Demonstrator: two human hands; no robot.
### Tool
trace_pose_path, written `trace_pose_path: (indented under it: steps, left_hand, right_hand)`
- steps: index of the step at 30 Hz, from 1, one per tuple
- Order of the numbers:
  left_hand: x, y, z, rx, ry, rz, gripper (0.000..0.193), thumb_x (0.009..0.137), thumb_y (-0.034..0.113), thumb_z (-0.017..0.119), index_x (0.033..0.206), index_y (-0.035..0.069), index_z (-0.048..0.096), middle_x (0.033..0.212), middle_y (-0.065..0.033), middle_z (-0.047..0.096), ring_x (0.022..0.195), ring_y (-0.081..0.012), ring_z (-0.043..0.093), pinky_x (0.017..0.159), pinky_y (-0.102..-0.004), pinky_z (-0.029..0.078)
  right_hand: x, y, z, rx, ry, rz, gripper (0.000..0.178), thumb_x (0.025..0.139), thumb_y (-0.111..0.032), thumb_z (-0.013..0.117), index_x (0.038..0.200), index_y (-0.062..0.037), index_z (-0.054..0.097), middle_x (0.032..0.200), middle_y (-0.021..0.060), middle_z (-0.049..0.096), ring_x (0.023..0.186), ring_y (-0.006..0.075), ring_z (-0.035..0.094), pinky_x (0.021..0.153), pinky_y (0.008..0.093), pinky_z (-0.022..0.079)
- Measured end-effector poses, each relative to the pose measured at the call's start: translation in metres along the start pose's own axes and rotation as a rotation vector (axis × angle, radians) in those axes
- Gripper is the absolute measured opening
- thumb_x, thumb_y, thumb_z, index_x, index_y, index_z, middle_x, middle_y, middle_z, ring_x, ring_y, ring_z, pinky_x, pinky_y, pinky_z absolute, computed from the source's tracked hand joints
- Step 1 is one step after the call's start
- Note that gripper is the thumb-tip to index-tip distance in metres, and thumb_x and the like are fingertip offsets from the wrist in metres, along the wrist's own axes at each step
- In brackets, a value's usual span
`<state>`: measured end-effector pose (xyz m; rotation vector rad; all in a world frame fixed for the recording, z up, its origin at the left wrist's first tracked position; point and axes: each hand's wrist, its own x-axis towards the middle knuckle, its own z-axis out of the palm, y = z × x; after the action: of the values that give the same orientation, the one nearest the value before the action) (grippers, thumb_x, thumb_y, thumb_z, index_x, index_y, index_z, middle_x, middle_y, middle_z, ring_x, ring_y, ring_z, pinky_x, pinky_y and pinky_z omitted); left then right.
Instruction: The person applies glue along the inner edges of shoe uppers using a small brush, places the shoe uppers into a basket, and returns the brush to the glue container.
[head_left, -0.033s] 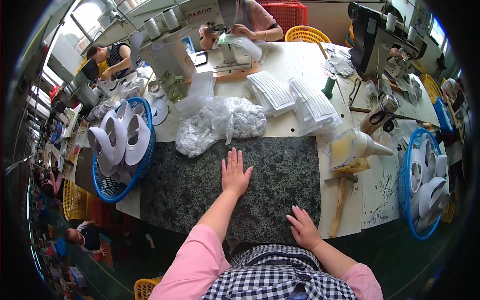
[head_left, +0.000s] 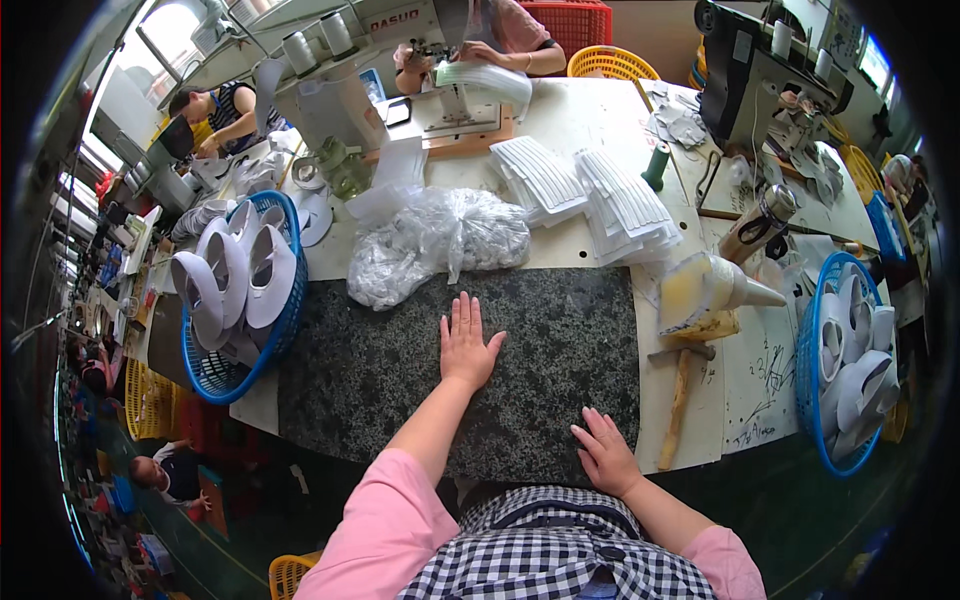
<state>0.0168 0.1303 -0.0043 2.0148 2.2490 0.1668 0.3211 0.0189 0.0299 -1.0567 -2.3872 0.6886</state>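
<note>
My left hand (head_left: 467, 345) lies flat on a dark speckled board (head_left: 375, 380), fingers stretched out and thumb spread. Resting near the board's front right corner is my right hand (head_left: 605, 455), also open, with its fingers apart. Neither hand holds anything. Just beyond my left fingertips sits a clear plastic bag (head_left: 440, 245) with pale pieces in it; what they are I cannot make out. A hammer (head_left: 680, 405) with a wooden handle lies to the right of the board, the closest tool to my right hand.
Blue baskets (head_left: 297, 300) (head_left: 808, 370) of white shoe uppers flank the board. Behind it lie stacks of white strips (head_left: 540, 180), with a green thread spool (head_left: 656, 165), a glue-stained cone (head_left: 705, 290) and a steel flask (head_left: 757, 225) to the right. Across the table, a person works at a sewing machine (head_left: 460, 110).
The whole view has shifted very slightly. My hands stay in place on the board. Across the table, the person's hands and the white piece at the sewing machine have moved a little.
</note>
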Motion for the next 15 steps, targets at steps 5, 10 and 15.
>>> trace_pose_path:
  steps: [5,10,15]
  left_hand:
    - [-0.082,0.015,-0.002,-0.038,-0.080,0.158,0.090,0.092,0.054,0.048,0.152,0.000,0.010,0.160,-0.0165,0.005,0.149,-0.0294,0.005,0.118,-0.0485,0.006]
    - [-0.185,0.000,-0.029,-0.165,-0.322,0.199,0.086,0.093,0.052,0.049,0.153,0.003,0.011,0.160,-0.0153,0.010,0.149,-0.0290,0.006,0.117,-0.0520,0.005]
    - [-0.155,-0.006,-0.025,-0.010,-0.310,0.223,0.084,0.094,0.053,0.046,0.153,0.005,0.010,0.161,-0.0137,0.006,0.149,-0.0267,0.006,0.117,-0.0510,0.004]
  right_hand:
    - [-0.001,0.002,0.005,0.002,-0.056,0.063,0.053,0.085,-0.016,0.063,0.135,-0.0072,0.047,0.147,0.0194,0.039,0.136,0.0345,0.037,0.114,0.0471,0.029]
    - [-0.005,0.007,0.010,0.022,-0.021,0.003,0.051,0.086,-0.018,0.063,0.134,-0.0069,0.048,0.147,0.0186,0.039,0.136,0.0338,0.037,0.114,0.0469,0.029]
    - [-0.008,0.012,0.015,0.029,-0.002,-0.019,0.051,0.087,-0.018,0.063,0.134,-0.0075,0.048,0.146,0.0174,0.041,0.135,0.0330,0.039,0.114,0.0470,0.029]
